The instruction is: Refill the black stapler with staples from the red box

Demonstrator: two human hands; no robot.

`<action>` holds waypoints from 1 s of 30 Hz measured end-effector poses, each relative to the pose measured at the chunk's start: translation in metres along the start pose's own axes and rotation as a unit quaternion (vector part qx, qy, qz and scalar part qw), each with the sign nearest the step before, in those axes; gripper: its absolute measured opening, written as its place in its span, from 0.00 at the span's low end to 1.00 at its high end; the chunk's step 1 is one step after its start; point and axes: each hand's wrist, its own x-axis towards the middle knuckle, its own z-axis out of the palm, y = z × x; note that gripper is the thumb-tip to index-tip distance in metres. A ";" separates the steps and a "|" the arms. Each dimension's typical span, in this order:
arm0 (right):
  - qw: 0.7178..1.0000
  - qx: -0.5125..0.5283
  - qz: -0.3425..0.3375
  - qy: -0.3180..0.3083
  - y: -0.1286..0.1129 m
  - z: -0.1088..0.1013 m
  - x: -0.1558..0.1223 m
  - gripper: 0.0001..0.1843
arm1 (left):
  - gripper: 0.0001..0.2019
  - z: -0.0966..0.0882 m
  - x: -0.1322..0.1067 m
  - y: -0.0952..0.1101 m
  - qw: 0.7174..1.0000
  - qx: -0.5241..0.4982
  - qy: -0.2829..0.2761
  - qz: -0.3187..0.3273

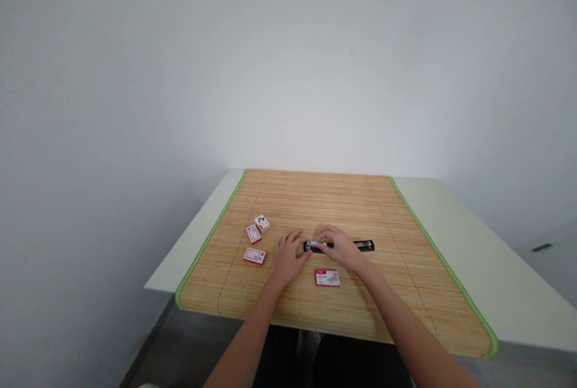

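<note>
Left margin: a bare strip of white table (pixel 183 261) along the left wall. Bamboo mat (pixel 311 195) over most of the top, green edging down its left and right sides, slats running left to right.

On the mat's left part, three small red-and-white boxes, grouped loosely. Nearest: a flat box (pixel 255 256), lying printed face up. Just beyond it, slightly left: a second box (pixel 253 233), set at a slant. Farthest and a little to the right: a paler box (pixel 262 223) with a dark picture on top, close beside the second.

Next, the left hand (pixel 287 255), palm down, near the mat's middle. Fingers spread; thumb and forefinger apart, at the left end of a long black stapler-like tool (pixel 364 246). Cannot tell how firmly they hold it. Tool lies opened out flat, lengthwise left to right, silver metal showing at its left part and at its right end.

Nearer than the tool, between the forearms: a fourth red-and-white box (pixel 327 278), flat, printed face up.

Right hand (pixel 341 249) over the tool's middle, covering part of it. Thumb and forefinger bent close together above the metal part; cannot tell whether anything is pinched between them.
</note>
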 end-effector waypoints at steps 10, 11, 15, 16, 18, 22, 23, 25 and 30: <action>1.000 -0.017 0.001 -0.013 -0.001 -0.001 0.001 0.04 | 0.15 0.002 0.000 -0.003 1.000 -0.004 0.008 0.006; 1.000 -0.020 -0.001 -0.014 -0.001 -0.002 0.001 0.04 | 0.15 0.002 0.000 -0.003 1.000 -0.004 0.008 0.005; 0.999 -0.040 -0.010 -0.014 0.000 -0.007 -0.002 0.06 | 0.15 0.003 0.000 -0.003 1.000 -0.004 0.007 0.003; 0.999 -0.045 -0.013 -0.015 0.001 -0.009 -0.003 0.05 | 0.15 0.004 0.000 -0.003 1.000 -0.004 0.008 0.004; 0.998 -0.055 -0.021 -0.020 0.001 -0.014 -0.005 0.04 | 0.15 0.004 0.000 -0.003 1.000 -0.004 0.011 0.006; 0.996 -0.078 -0.036 -0.029 0.001 -0.019 -0.007 0.02 | 0.16 0.005 0.000 -0.004 1.000 -0.001 0.015 0.009; 0.995 -0.089 -0.041 -0.031 0.001 -0.019 -0.007 0.03 | 0.16 0.005 0.000 -0.005 1.000 0.000 0.015 0.010; 0.992 -0.109 -0.048 -0.034 -0.001 -0.016 -0.006 0.07 | 0.15 0.005 0.000 -0.004 1.000 0.003 0.016 0.011; 0.991 -0.121 -0.052 -0.036 -0.009 -0.008 -0.005 0.13 | 0.16 0.005 0.000 -0.004 1.000 0.005 0.017 0.011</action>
